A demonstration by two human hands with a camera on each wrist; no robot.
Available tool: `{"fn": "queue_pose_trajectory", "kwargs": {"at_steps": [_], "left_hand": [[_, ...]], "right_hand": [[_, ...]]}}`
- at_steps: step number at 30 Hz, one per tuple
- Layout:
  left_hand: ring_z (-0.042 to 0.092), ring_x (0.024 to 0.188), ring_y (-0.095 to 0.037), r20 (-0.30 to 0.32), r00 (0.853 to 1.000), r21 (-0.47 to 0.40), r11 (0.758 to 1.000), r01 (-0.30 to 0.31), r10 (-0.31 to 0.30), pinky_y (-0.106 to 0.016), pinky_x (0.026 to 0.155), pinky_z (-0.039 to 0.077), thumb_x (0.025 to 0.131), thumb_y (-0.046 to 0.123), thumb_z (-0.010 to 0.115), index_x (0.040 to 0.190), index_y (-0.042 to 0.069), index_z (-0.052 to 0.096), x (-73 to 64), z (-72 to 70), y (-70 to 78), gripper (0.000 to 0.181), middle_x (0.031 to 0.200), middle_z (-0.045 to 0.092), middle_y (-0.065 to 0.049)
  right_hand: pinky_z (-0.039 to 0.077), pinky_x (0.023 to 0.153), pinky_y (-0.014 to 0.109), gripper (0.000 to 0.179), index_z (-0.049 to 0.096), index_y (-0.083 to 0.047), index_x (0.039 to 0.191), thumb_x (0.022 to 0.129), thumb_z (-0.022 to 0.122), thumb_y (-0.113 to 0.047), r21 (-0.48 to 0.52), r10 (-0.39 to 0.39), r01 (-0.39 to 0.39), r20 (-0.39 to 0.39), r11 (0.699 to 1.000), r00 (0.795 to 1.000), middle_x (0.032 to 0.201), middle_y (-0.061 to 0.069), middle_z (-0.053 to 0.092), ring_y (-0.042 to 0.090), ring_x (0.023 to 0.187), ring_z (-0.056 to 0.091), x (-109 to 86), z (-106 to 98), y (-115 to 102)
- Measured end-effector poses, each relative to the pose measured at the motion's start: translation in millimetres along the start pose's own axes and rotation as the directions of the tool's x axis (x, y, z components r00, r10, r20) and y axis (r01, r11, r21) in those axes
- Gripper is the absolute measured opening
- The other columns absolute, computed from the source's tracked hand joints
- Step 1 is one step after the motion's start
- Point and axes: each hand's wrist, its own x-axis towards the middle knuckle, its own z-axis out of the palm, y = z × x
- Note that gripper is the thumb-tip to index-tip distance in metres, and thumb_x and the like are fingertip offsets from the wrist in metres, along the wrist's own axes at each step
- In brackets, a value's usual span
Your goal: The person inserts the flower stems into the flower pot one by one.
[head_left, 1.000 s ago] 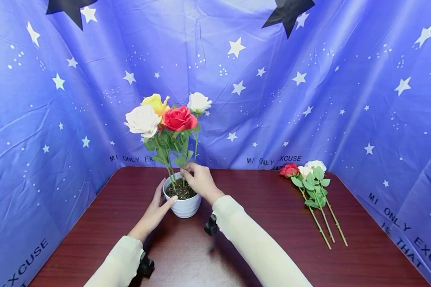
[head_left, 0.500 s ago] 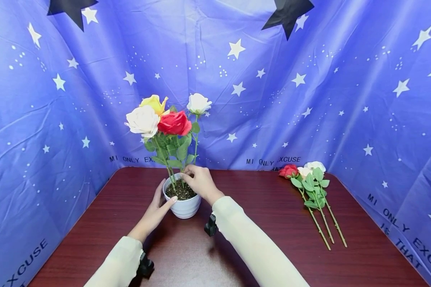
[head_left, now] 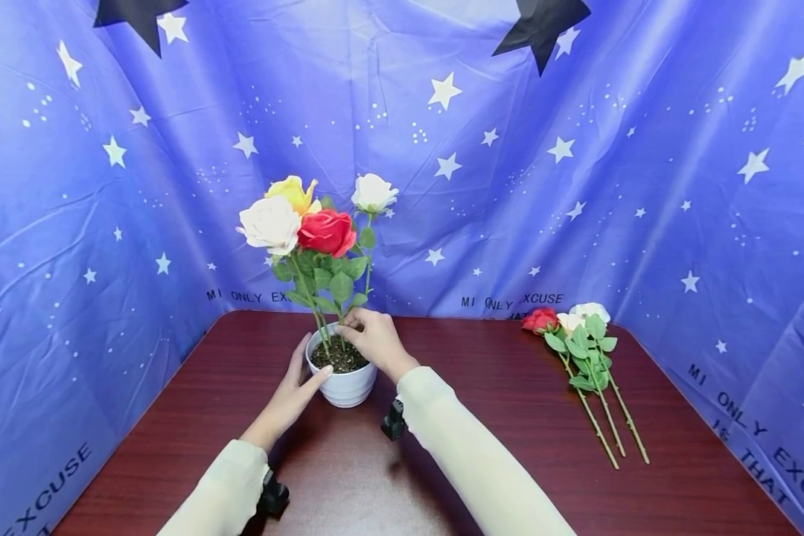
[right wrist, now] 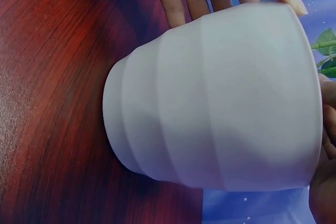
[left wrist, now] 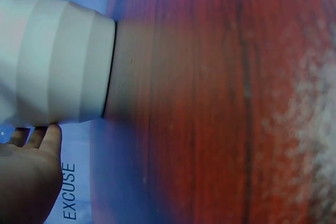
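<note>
A white ribbed flower pot (head_left: 348, 388) filled with dark soil (head_left: 348, 360) stands upright on the table. My left hand (head_left: 286, 398) holds its left side, the thumb at the rim and the fingers along the wall, as the right wrist view also shows. With fingertips just above the soil, my right hand (head_left: 377, 342) pinches the stem of a red rose (head_left: 327, 232). Around that bloom in the pot rise a large white rose (head_left: 270, 225), a yellow rose (head_left: 293, 193) and a smaller white rose (head_left: 374, 193). The pinched part of the stem is mostly hidden by the fingers.
On the right of the dark red wooden table (head_left: 482, 417) lie loose long-stemmed roses: a red one (head_left: 540, 320), a cream one (head_left: 569, 322) and a white one (head_left: 589, 311). A blue star-printed cloth (head_left: 402, 134) hangs behind and along both sides.
The red bloom has shifted left and slightly down, and its leaves have turned. Both hands stay in nearly the same place at the pot; the loose roses have not moved.
</note>
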Motion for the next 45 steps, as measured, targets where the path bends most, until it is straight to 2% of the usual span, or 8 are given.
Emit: {"fn": "queue_pose_trajectory", "kwargs": {"at_steps": [9,21,28,31,39,45], "left_hand": [[0.030,0.143,-0.040,-0.008,1.000,0.002,1.000,0.009,-0.009,-0.054,0.113,0.027,0.102,0.021,0.060,0.162,0.017,0.007,-1.9,-0.1,-0.8,0.081,0.162,0.020,-0.022],[0.029,0.143,-0.041,-0.006,1.000,0.008,1.000,0.002,-0.002,-0.055,0.113,0.026,0.102,0.021,0.059,0.162,0.015,0.006,-2.5,0.4,2.4,0.080,0.161,0.020,-0.023],[0.029,0.143,-0.041,0.006,1.000,-0.003,1.000,0.005,-0.005,-0.055,0.113,0.026,0.102,0.020,0.059,0.162,0.016,0.005,-1.1,-0.1,1.8,0.080,0.162,0.018,-0.023],[0.029,0.143,-0.041,0.007,1.000,-0.005,1.000,0.011,-0.011,-0.055,0.113,0.026,0.102,0.021,0.059,0.162,0.017,0.005,-0.9,-0.5,1.6,0.081,0.162,0.018,-0.022],[0.031,0.142,-0.041,0.005,1.000,0.004,1.000,0.019,-0.019,-0.055,0.112,0.027,0.102,0.022,0.059,0.162,0.018,0.006,-0.6,0.3,2.7,0.081,0.162,0.018,-0.021],[0.032,0.141,-0.044,0.004,1.000,0.019,1.000,0.022,-0.022,-0.057,0.111,0.028,0.102,0.022,0.059,0.162,0.017,0.006,-0.9,0.4,3.1,0.080,0.161,0.019,-0.023]], "right_hand": [[0.050,0.067,0.022,0.012,0.071,-0.011,0.083,0.093,0.074,-0.017,0.009,0.033,-0.034,0.050,0.999,0.998,0.074,-0.005,0.071,0.005,0.070,0.066,-0.7,0.7,0.9],[0.050,0.065,0.021,0.011,0.073,-0.010,0.084,0.093,0.073,-0.017,0.001,0.033,-0.033,0.062,0.999,0.997,0.074,-0.004,0.072,0.008,0.070,0.067,2.4,2.6,-0.7],[0.052,0.077,0.027,0.011,0.074,-0.013,0.086,0.093,0.073,-0.021,-0.071,0.042,-0.035,0.100,0.997,0.994,0.075,-0.008,0.073,0.009,0.075,0.068,5.6,-1.1,-0.7],[0.053,0.078,0.028,0.012,0.074,-0.013,0.086,0.094,0.073,-0.022,-0.083,0.054,-0.045,0.108,0.996,0.993,0.075,-0.009,0.073,0.008,0.077,0.068,5.9,-2.9,-1.6],[0.052,0.071,0.023,0.012,0.077,-0.012,0.091,0.093,0.074,-0.023,-0.014,0.075,-0.074,0.085,0.997,0.994,0.076,-0.008,0.073,0.003,0.072,0.067,3.1,-4.4,-2.6],[0.053,0.072,0.023,0.015,0.078,-0.010,0.095,0.092,0.075,-0.024,0.017,0.091,-0.092,0.068,0.996,0.994,0.078,-0.006,0.074,0.002,0.073,0.068,0.4,-3.9,-0.2]]}}
